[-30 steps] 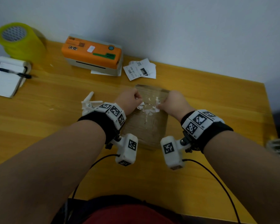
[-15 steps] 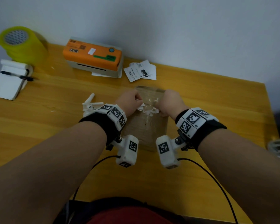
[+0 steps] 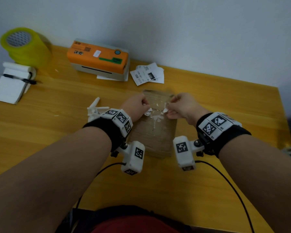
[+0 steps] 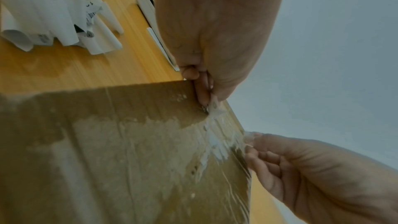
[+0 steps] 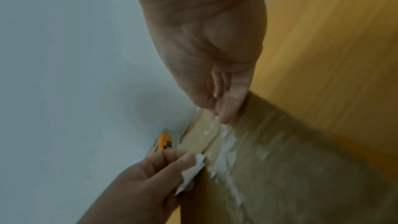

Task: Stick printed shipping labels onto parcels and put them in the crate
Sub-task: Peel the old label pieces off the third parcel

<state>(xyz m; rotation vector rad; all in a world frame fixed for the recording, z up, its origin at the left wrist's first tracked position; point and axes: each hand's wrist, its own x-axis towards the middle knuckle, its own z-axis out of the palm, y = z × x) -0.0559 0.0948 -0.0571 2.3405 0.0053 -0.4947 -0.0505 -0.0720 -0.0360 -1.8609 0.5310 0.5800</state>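
Right now both hands work at the top face of a brown cardboard parcel (image 3: 154,133) lying flat on the yellow wooden table (image 3: 60,101), close in front of the person. The left hand (image 3: 136,105) is curled over the parcel's left side, its fingers pinching a torn white paper scrap (image 3: 147,112) — a bit of print shows on it. The right hand (image 3: 181,105) is curled too, thumb and fingertips nipping another small white scrap (image 3: 165,109) at the parcel's surface; in the right wrist view one finger (image 5: 228,108) points down onto the cardboard beside the ragged white residue (image 5: 226,157). Between the two hands a patch of torn label remains (image 3: 156,117) clings to the cardboard, flaky and uneven, and clear tape gives the box a sheen in the left wrist view.

Behind the parcel, near the wall, a few printed shipping labels (image 3: 147,74) lie loose and overlapping on the table — just right of an orange-topped label printer (image 3: 97,59). To the parcel's left sit some curled white backing strips (image 3: 95,108). At the far left corner stands a stack of yellow-green tape rolls (image 3: 23,46), with a white notepad (image 3: 10,84) and a black pen (image 3: 20,79) lying across it just in front.
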